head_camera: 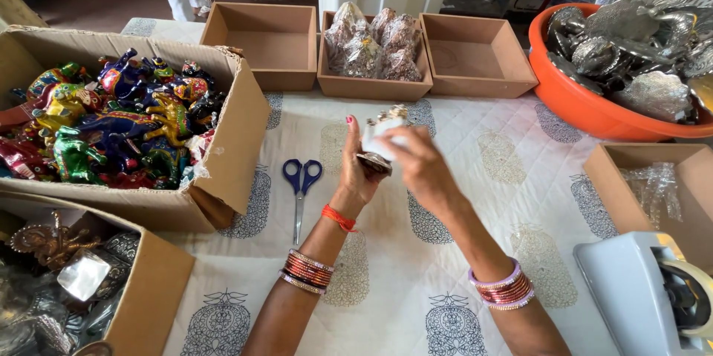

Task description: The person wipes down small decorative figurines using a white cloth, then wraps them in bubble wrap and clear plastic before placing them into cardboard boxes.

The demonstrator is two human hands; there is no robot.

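Observation:
My left hand [358,169] and my right hand [420,165] are raised together above the printed tablecloth [460,200], both closed around a small ornament [380,135] with a white wrapping and a dark metal base. The left hand cups it from the left and below. My right hand covers its right side. Much of the ornament is hidden by my fingers. Blue-handled scissors [301,191] lie on the cloth just left of my left wrist.
A cardboard box of colourful animal figurines [119,122] sits at left, a box of metal pieces [67,274] below it. Three brown trays stand at the back; the middle tray [373,48] holds wrapped items. An orange basin [587,107] of silver ornaments, another tray [653,185] and a tape dispenser [653,296] are at right.

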